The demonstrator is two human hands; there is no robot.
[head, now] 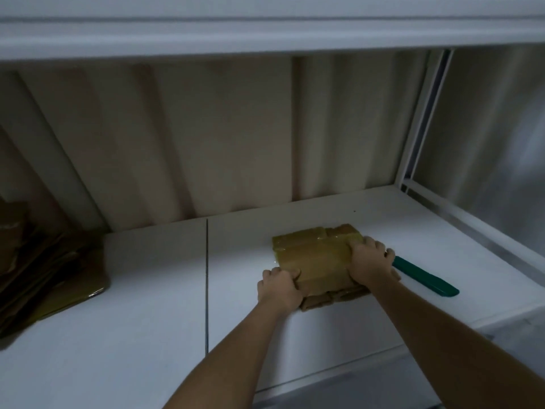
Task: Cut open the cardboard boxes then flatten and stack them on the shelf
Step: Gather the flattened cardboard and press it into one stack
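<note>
We have both hands on a small taped cardboard box (pixel 312 258) that lies on the white shelf (pixel 147 320), right of the seam that runs across the board. Our left hand (pixel 278 287) curls its fingers round the near left corner, and our right hand (pixel 372 259) grips the right edge with the fingers wrapped over the top. Neither hand is spread wide — both clamp on the cardboard.

The box looks low and squashed, with loose flaps showing beneath its near edge, so we judge that it is cut open and we are in the flattening step, pressing it down against the board. Whether the tape on its top is fully slit we cannot tell in this dim light.

The green knife (pixel 424 276) lies on the shelf just beside our right hand, its handle end hidden behind that hand. It is set aside, which fits the cutting on this box being over.

At the far left of the shelf sits a pile of flattened boxes (pixel 53 278), well apart from the one we hold. So part of the task looks done — what is left, as far as we see, is to finish pressing this box flat and carry it over to that pile. We see no uncut boxes here.
</note>
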